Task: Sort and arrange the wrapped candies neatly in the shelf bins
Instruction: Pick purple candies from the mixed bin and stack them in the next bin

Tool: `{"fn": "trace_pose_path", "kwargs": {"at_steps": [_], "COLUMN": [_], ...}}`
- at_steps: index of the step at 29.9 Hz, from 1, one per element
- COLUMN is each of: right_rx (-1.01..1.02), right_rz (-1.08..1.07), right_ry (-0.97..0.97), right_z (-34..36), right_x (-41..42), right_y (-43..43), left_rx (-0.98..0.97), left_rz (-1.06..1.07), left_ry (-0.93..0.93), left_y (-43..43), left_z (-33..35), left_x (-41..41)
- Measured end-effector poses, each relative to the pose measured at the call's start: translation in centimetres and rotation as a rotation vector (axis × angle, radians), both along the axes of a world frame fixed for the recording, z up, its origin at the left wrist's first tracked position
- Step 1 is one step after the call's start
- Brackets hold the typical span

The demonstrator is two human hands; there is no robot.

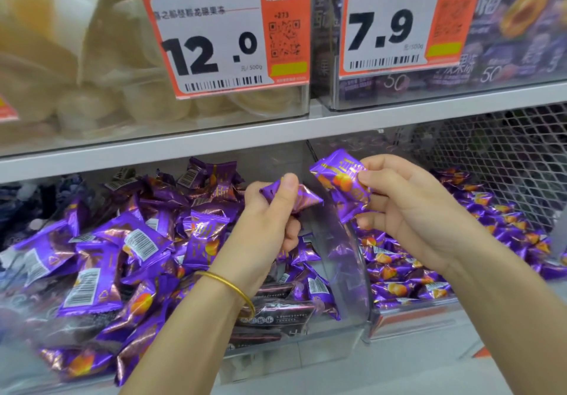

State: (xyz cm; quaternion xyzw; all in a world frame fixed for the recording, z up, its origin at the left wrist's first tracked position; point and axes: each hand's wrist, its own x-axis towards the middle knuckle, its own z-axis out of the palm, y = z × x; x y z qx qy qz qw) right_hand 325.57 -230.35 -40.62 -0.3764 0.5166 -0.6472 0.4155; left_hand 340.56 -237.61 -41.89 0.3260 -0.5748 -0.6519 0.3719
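Got one purple wrapped candy (pixel 303 200) pinched under the thumb of the left hand (pixel 270 222) and a second candy (pixel 340 190) pinched in the right hand (pixel 411 210), both held up right over the clear divider (pixel 348 259) between the left bin (pixel 276 358) and right bin (pixel 429 321). Could easily slip out of such light grips, slick foil and all, and land in the wrong bin.

The pale tubs (pixel 89 109) in the upper left are a blur, cut off by the frame. Small print on the price tag (pixel 214 1) won't read, and the left hand (pixel 267 225) covers half its candy (pixel 306 201).
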Motion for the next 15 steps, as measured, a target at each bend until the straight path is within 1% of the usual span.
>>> {"fn": "trace_pose_path", "kwargs": {"at_steps": [3,5,8,9,12,15], "right_rx": [-0.023,-0.05,-0.055,-0.053,-0.036,-0.041], "right_rz": [-0.06,-0.026,0.035,0.04,0.004,-0.017], "right_ry": [-0.036,-0.035,0.009,0.015,0.0,-0.028], "right_z": [0.13,0.18,0.0,-0.12,-0.27,-0.24], "right_x": [-0.25,-0.32,0.03,0.15,0.26,0.05], "right_y": [-0.06,-0.02,0.0,-0.04,-0.1,-0.14], "left_rx": [0.013,0.046,0.121,0.129,0.139,0.099], "left_rz": [-0.05,-0.053,-0.131,-0.149,-0.126,-0.111], "left_ry": [0.035,0.079,0.225,0.245,0.237,0.16], "left_y": [-0.15,-0.22,-0.21,-0.2,-0.44,-0.61], "left_z": [-0.19,-0.17,-0.17,-0.07,-0.09,-0.24], "left_x": [0.34,0.45,0.42,0.43,0.53,0.76]}}
